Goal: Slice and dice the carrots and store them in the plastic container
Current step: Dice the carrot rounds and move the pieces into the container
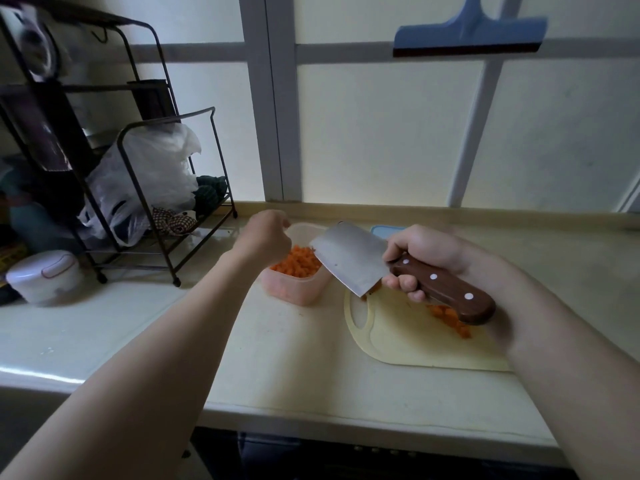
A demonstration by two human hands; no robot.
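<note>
2 hands (266, 237) (420, 258) | 1 cleaver (349, 261) | 1 container (294, 289) | 1 cutting board (415, 348)

Dim, backlit by the window (381, 133); edges bend.

A home kitchen: countertop (104, 334), cutting board (415, 344), wire rack (166, 202)

We saw a translucent pink plastic container (292, 289) standing upright and open on the surface (277, 358), just left of the pale cutting board (408, 344). Diced carrots (297, 265), small orange cubes, filled it nearly to the rim. A smaller heap of carrot dice (452, 320) lay on the board's right part. The wooden-handled cleaver (349, 259) hung tilted above the board's left end, its blade reaching over the container's right edge.
</note>
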